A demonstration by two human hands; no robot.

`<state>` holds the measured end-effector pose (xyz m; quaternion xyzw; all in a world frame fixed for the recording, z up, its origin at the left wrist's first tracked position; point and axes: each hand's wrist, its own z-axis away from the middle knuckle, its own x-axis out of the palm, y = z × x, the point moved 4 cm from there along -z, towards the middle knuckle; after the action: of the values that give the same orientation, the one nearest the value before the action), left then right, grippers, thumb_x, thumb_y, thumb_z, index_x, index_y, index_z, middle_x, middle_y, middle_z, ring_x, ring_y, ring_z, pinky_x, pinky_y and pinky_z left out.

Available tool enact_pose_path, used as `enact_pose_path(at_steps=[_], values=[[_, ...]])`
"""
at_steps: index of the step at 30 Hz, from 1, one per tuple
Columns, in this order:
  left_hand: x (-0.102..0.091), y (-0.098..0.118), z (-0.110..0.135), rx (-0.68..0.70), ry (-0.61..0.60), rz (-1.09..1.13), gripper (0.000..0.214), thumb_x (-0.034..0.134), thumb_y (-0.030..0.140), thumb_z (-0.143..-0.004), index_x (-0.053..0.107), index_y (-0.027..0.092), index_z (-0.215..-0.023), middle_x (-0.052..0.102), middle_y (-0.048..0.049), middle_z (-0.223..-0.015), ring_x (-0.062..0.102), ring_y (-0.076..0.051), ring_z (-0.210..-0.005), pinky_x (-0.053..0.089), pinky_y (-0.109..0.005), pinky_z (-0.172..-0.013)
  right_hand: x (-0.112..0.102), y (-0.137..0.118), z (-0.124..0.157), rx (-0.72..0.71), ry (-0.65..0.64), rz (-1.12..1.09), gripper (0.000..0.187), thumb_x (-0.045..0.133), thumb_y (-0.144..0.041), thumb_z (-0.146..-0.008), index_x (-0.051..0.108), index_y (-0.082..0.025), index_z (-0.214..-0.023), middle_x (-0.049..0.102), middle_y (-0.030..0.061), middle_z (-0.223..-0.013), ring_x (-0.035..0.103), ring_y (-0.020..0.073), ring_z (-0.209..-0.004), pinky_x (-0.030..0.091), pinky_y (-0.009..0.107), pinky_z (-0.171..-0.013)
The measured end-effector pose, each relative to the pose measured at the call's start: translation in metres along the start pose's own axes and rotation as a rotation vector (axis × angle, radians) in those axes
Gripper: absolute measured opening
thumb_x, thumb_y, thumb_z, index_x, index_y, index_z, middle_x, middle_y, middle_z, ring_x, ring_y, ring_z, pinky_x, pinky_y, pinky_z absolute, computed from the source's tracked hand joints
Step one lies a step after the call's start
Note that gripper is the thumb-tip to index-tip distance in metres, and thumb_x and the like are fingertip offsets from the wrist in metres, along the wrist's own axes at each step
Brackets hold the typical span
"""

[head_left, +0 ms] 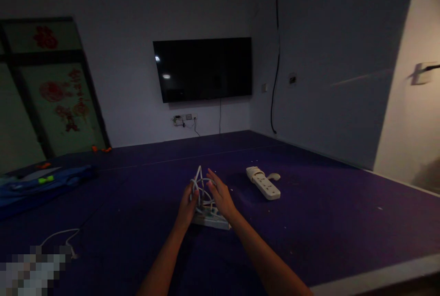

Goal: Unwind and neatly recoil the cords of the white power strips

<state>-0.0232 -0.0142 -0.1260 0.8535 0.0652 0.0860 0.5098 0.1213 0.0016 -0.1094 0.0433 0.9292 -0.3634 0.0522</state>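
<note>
- The left grip [187, 203] was clamped on looped white cable [201, 179].
- The right grip [220, 195], fingers extended, unclosed, was beside it.
- A white, bar-shaped plastic strip [216, 222] lay beneath.

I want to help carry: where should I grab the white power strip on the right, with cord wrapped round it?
Probably by the long edges at the near end of the white power strip, reaching down from the near side. It's slim there, while the wound cord bulks up the far end and what looks like its plug lies alongside.
</note>
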Motion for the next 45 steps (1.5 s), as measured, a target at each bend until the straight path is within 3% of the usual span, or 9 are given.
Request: enact_pose_path(at_steps=[5,9,13,21,24,31,37,42,45], values=[[0.006,0.009,0.003,0.179,-0.065,-0.172,0.058,0.065,0.055,-0.068,0.06,0.024,-0.117,0.05,-0.01,-0.133,0.033,-0.028,-0.132,0.017,-0.043,-0.112,0.003,0.006,0.003,-0.022,-0.034,-0.019,0.074,0.059,-0.051,-0.077,0.032,-0.024,-0.141,0.043,0.0138,-0.14,0.052,0.0262,-0.117,0.043,0.044,-0.095],[0.009,0.018,0.007,0.274,-0.102,-0.324,0.057,0.055,0.054,-0.076,0.055,0.024,-0.125,0.05,-0.0113,-0.132,0.029,-0.027,-0.134,0.012,-0.044,-0.112,0.003,0.007,0.003,-0.042,-0.033,-0.037,0.08,0.061,-0.057,-0.073,0.034,-0.022,-0.14,0.04,0.0144,-0.141,0.04,0.0282,-0.128,0.035,0.047,-0.102],[0.013,0.02,0.012,0.364,-0.157,-0.555,0.054,0.043,0.051,-0.084,0.047,0.026,-0.131,0.045,-0.0107,-0.137,0.025,-0.027,-0.135,0.007,-0.051,-0.11,0.005,0.009,0.002,-0.008,-0.022,-0.113,0.081,0.06,-0.059,-0.072,0.035,-0.022,-0.14,0.04,0.0149,-0.141,0.039,0.0286,-0.128,0.031,0.048,-0.104],[0.01,0.027,0.015,0.479,-0.076,-0.654,0.04,0.058,0.045,-0.076,0.062,0.028,-0.113,0.059,-0.0084,-0.119,0.039,-0.028,-0.126,0.015,-0.054,-0.108,0.006,0.002,0.003,0.047,0.057,-0.152,0.099,0.073,-0.043,-0.066,0.018,-0.022,-0.145,0.05,0.0147,-0.131,0.049,0.026,-0.12,0.037,0.045,-0.1],[0.007,0.029,0.014,0.491,-0.042,-0.662,0.036,0.063,0.045,-0.071,0.066,0.026,-0.102,0.064,-0.0085,-0.111,0.045,-0.029,-0.121,0.016,-0.054,-0.108,0.005,0.0,0.004,0.041,0.079,-0.104,0.096,0.071,-0.04,-0.068,0.017,-0.023,-0.145,0.052,0.0134,-0.129,0.051,0.0252,-0.119,0.038,0.045,-0.1],[0.004,0.033,0.013,0.43,0.049,-0.548,0.033,0.065,0.042,-0.071,0.068,0.029,-0.101,0.068,-0.0058,-0.103,0.052,-0.027,-0.113,0.018,-0.052,-0.109,0.002,0.008,0.002,0.118,0.189,-0.142,0.061,0.047,-0.035,-0.086,0.027,-0.023,-0.142,0.06,0.0093,-0.12,0.058,0.0194,-0.108,0.044,0.038,-0.093],[-0.004,0.021,0.007,0.287,0.11,-0.29,0.027,0.061,0.037,-0.075,0.071,0.023,-0.096,0.069,-0.0092,-0.102,0.061,-0.024,-0.1,0.041,-0.043,-0.097,-0.003,0.017,-0.001,0.255,0.334,-0.345,0.063,0.05,-0.032,-0.081,0.031,-0.02,-0.14,0.067,0.0084,-0.105,0.063,0.018,-0.091,0.049,0.033,-0.081],[-0.029,0.007,0.001,0.085,0.426,-0.02,0.03,0.065,0.037,-0.07,0.071,0.015,-0.09,0.07,-0.0116,-0.096,0.064,-0.024,-0.094,0.046,-0.039,-0.089,-0.014,0.032,-0.003,0.382,0.416,-0.413,0.055,0.051,-0.038,-0.077,0.051,-0.017,-0.127,0.068,0.0087,-0.098,0.064,0.0184,-0.083,0.051,0.029,-0.068],[-0.044,0.002,0.0,0.045,0.6,-0.019,0.031,0.065,0.036,-0.069,0.071,0.014,-0.089,0.071,-0.0114,-0.094,0.065,-0.024,-0.091,0.048,-0.038,-0.085,-0.021,0.044,-0.004,0.436,0.474,-0.429,0.049,0.052,-0.037,-0.073,0.06,-0.015,-0.116,0.07,0.0085,-0.091,0.064,0.0188,-0.077,0.049,0.027,-0.06]])
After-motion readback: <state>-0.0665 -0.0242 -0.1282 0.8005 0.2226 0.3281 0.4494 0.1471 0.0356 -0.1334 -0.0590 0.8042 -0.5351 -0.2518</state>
